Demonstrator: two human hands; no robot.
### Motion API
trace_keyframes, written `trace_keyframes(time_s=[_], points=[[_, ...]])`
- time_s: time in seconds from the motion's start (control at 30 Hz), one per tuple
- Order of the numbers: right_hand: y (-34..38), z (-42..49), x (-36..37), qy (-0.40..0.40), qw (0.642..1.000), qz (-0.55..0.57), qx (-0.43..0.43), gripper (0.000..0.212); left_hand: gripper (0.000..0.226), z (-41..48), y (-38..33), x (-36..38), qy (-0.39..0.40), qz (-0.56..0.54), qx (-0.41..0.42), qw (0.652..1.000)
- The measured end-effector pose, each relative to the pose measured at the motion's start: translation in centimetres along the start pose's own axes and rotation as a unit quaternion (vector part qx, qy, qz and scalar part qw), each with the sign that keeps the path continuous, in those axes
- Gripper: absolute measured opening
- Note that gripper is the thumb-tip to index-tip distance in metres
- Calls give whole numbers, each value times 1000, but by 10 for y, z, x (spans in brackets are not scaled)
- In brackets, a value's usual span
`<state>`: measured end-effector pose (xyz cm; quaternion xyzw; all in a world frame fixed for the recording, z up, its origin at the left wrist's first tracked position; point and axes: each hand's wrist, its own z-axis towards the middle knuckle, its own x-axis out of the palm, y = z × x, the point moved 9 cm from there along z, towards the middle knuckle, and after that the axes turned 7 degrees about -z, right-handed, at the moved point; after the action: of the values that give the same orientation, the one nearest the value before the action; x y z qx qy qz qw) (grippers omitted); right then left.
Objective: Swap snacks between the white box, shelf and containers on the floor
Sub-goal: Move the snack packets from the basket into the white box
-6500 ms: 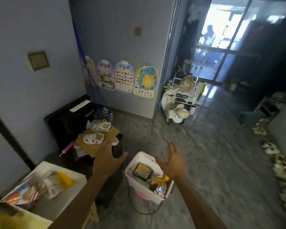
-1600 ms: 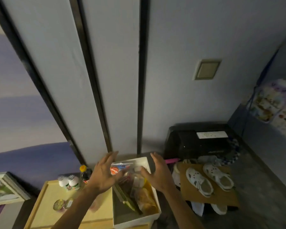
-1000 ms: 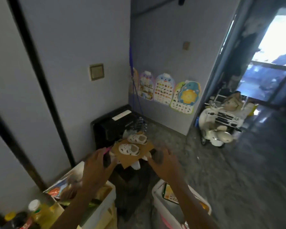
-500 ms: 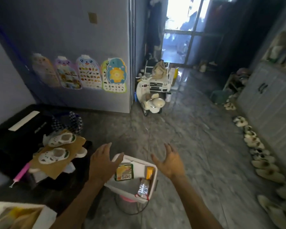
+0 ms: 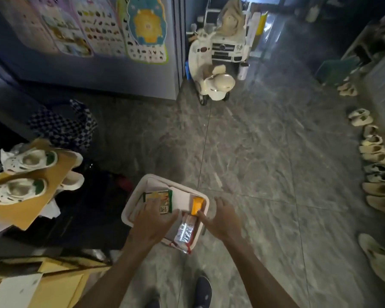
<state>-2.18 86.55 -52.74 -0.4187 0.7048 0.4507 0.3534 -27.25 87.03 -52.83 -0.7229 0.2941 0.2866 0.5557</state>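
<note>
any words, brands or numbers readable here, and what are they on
No text here can be read in full.
Green packet: dark print on a white patch, too blurred to read.
Orange packet: no print visible.
Wall charts: captions too small to read.
Toy car: round grille badge, no legible letters.

Grey marbled tile floor (image 5: 265, 163), dim. Cream toy scooter (image 5: 211, 83) stands on it near the wall corner, white toy car (image 5: 226, 50) just behind. Row of pale slippers (image 5: 373, 152) lies along the right edge. Checkered cloth (image 5: 62, 125) sits at left by the wall. White bin (image 5: 131, 203) is at centre bottom, possibly raised off the floor; its base is hidden. Dark shoes (image 5: 201, 290) stand at the bottom edge.
</note>
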Motion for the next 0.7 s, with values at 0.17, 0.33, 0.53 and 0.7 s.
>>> trace_keyframes(time_s=[0.17, 0.33, 0.53, 0.7], points=[[-16, 71, 97, 57, 998, -23, 12, 91, 87, 28, 64, 105, 95, 25, -83, 992], [-37, 140, 201, 55, 996, 19, 67, 92, 91, 49, 120, 209, 173, 27, -122, 977], [-35, 173, 262, 15, 993, 34, 113, 90, 110, 52, 165, 278, 234, 30, -133, 963], [-34, 177, 263, -15, 989, 50, 136, 56, 105, 53, 169, 281, 240, -17, -152, 959]])
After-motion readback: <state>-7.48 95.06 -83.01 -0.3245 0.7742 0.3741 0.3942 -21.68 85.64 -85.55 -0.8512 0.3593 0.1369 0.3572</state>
